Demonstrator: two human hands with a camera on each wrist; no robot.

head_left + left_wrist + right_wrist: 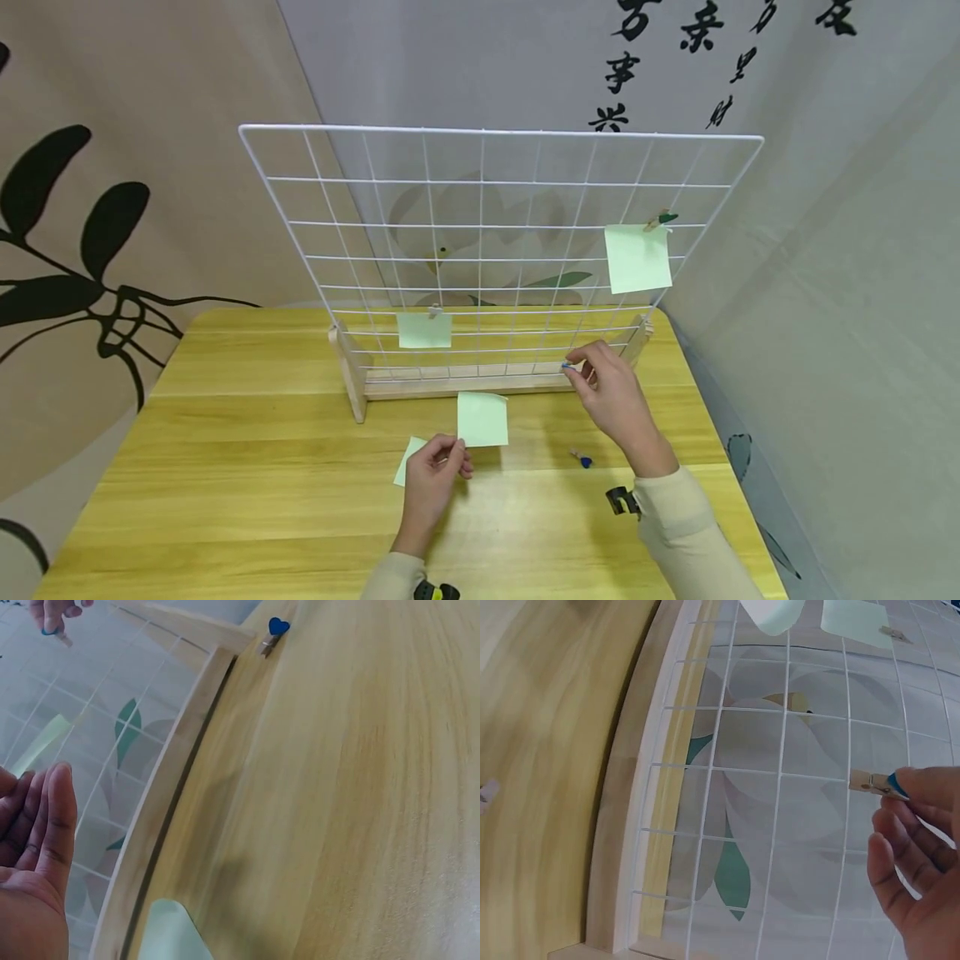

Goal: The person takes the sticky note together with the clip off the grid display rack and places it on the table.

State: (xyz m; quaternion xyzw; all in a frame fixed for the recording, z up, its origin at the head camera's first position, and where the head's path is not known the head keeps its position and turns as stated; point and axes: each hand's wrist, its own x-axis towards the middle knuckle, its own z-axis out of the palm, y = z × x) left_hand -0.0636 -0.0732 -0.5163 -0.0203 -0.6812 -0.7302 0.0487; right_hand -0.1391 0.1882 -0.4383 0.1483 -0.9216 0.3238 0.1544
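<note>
The paper note pinched by the left hand is plain pale green, matching the far-right note, the far-left note and the near note. The raised clip is pale wood with a blue end; the clip on the desk bears a dark-blue heart. The wire rack is white, gridded, its base pale wood. Streaky grain patterns the yellow desk. The left cloth is beige with black leaves; the far cloth, greyish with black characters.
</note>
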